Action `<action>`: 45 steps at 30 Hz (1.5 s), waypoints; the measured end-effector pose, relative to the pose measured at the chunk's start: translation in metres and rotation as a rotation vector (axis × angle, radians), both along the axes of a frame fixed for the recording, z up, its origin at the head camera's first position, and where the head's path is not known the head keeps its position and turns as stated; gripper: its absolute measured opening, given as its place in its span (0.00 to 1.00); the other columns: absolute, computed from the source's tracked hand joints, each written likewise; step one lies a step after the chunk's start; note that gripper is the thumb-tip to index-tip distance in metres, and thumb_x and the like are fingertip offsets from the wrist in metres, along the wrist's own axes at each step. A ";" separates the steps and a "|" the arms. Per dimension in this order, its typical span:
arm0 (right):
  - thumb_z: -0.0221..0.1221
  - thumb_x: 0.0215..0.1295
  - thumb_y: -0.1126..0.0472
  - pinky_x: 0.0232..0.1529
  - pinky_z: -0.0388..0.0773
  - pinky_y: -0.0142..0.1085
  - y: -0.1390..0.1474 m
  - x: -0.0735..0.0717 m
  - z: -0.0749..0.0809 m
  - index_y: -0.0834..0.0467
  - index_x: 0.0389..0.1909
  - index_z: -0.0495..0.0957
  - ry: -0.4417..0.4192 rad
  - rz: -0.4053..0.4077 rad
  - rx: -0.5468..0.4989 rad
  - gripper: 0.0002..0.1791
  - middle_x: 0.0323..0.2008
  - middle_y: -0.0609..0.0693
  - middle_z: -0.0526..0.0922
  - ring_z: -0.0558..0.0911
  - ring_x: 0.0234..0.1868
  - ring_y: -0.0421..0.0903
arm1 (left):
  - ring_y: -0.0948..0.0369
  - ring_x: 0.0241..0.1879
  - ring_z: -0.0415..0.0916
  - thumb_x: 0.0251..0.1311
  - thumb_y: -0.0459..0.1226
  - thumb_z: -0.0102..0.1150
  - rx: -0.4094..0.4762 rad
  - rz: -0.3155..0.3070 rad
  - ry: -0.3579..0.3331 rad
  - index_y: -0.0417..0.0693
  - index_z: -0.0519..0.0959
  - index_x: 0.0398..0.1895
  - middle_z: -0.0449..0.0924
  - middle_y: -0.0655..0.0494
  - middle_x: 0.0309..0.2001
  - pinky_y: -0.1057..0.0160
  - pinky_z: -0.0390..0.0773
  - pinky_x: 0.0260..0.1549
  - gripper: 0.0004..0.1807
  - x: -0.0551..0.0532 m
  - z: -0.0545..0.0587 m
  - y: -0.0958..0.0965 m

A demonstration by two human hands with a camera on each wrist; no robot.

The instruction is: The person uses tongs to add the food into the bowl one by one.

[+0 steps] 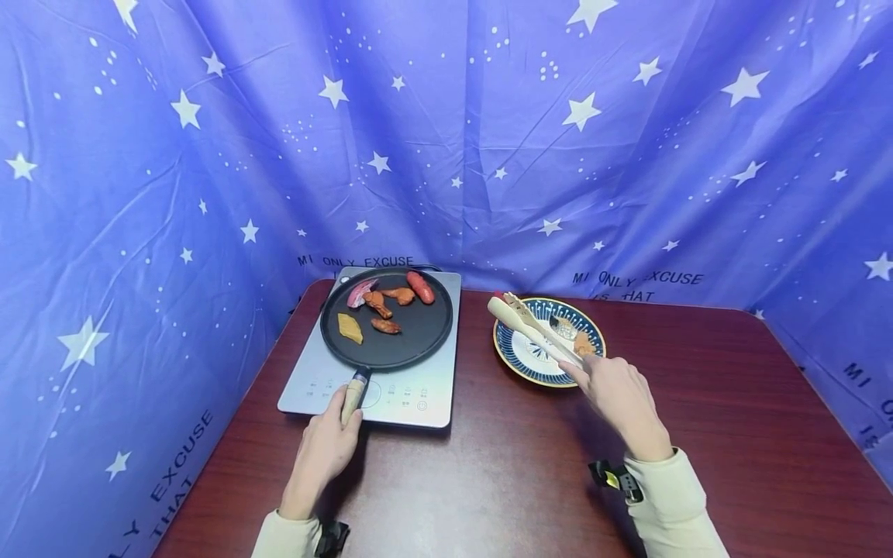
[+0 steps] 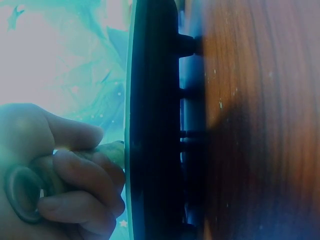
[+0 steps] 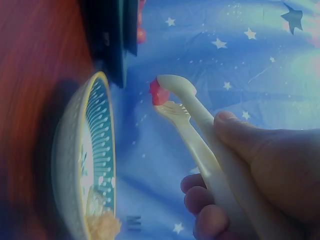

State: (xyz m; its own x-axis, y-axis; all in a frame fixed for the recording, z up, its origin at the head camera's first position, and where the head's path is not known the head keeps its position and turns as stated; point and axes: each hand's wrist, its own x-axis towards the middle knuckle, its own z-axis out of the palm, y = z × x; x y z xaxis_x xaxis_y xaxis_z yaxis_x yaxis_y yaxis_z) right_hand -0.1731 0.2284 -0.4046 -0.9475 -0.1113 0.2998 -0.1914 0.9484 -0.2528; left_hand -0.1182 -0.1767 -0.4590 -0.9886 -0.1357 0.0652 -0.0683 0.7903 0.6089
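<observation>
My left hand (image 1: 322, 448) grips the handle (image 1: 353, 397) of a round black frying pan (image 1: 416, 337). In the pan lie a red sausage (image 1: 420, 287), a yellow piece (image 1: 349, 328), a purple-and-white slice (image 1: 360, 293) and several browned meat pieces, one of them a drumstick (image 1: 399, 295). Pale tongs (image 3: 207, 150) are held in my right hand (image 1: 619, 397), above the left side of a patterned plate (image 1: 508, 363). Between the tongs' tips is a small red piece (image 3: 159, 93); its kind cannot be made out. On the plate are a dark-and-white piece (image 1: 563, 327) and an orange-brown piece (image 1: 584, 345).
Under the pan is a flat silver induction cooktop (image 1: 432, 403) with touch markings along its front. The dark red wooden table (image 1: 502, 480) carries everything. A blue curtain with white stars (image 1: 446, 155) hangs close behind the table and along the left and right.
</observation>
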 end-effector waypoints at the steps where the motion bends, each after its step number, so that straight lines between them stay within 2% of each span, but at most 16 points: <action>1: 0.53 0.65 0.39 0.11 0.60 0.44 -0.003 -0.001 0.001 0.53 0.13 0.63 0.002 0.003 -0.002 0.28 0.10 0.51 0.64 0.69 0.12 0.52 | 0.52 0.25 0.74 0.63 0.41 0.51 0.002 0.002 -0.003 0.41 0.63 0.67 0.78 0.38 0.32 0.49 0.71 0.25 0.29 0.000 0.000 0.000; 9: 0.55 0.64 0.41 0.12 0.62 0.45 -0.030 -0.004 0.007 0.53 0.12 0.63 0.032 0.055 0.026 0.27 0.11 0.49 0.63 0.69 0.13 0.52 | 0.52 0.24 0.73 0.63 0.41 0.51 0.010 -0.001 -0.013 0.42 0.63 0.67 0.78 0.39 0.32 0.50 0.71 0.24 0.29 0.000 -0.002 -0.001; 18: 0.59 0.62 0.44 0.14 0.62 0.43 -0.064 -0.008 0.008 0.52 0.12 0.63 0.103 0.169 0.041 0.25 0.09 0.44 0.61 0.65 0.11 0.45 | 0.51 0.25 0.74 0.63 0.41 0.51 0.008 0.000 -0.009 0.42 0.63 0.67 0.78 0.38 0.33 0.48 0.72 0.26 0.29 -0.001 -0.001 -0.001; 30: 0.60 0.60 0.42 0.13 0.61 0.40 -0.089 -0.007 0.011 0.51 0.13 0.66 0.050 0.201 0.029 0.24 0.10 0.44 0.62 0.65 0.11 0.44 | 0.52 0.25 0.73 0.64 0.41 0.51 0.011 0.003 -0.020 0.43 0.63 0.67 0.78 0.39 0.32 0.49 0.71 0.25 0.29 0.000 0.000 -0.001; 45: 0.60 0.59 0.41 0.12 0.61 0.40 -0.120 -0.006 0.012 0.52 0.13 0.66 0.069 0.286 0.057 0.25 0.09 0.43 0.62 0.63 0.11 0.44 | 0.50 0.26 0.74 0.64 0.41 0.51 0.009 -0.004 -0.011 0.42 0.63 0.67 0.78 0.37 0.34 0.48 0.71 0.26 0.29 0.001 0.000 0.000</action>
